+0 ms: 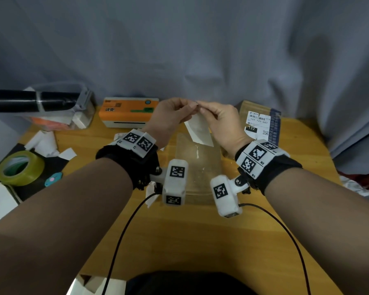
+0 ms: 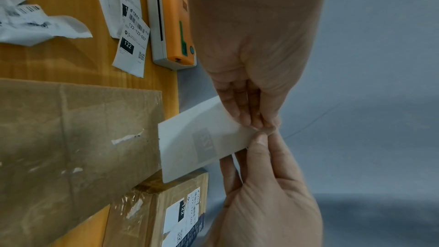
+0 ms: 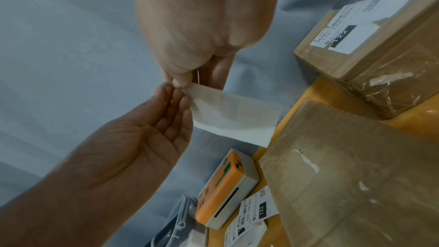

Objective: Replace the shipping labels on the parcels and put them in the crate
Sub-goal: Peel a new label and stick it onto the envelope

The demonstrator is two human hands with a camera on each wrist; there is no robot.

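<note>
Nearest to me, below the fingers, the bare parcel (image 1: 197,167) lies flat on the worktop (image 1: 179,241), its old label stripped away to a few white scraps; I judge it is placed there to take the fresh one. Above it I hold the new label (image 1: 199,129) up off the worktop, both hands meeting at its top corner, probably to split sticker from backing. My left hand (image 1: 168,120) pinches that corner between thumb and fingertips, other fingers loosely extended. My right hand (image 1: 219,120) pinches the same corner, fingers curled. Right of the fingers sits a labelled parcel (image 1: 260,122); left, beyond, the orange printer (image 1: 126,112). I see no crate.
</note>
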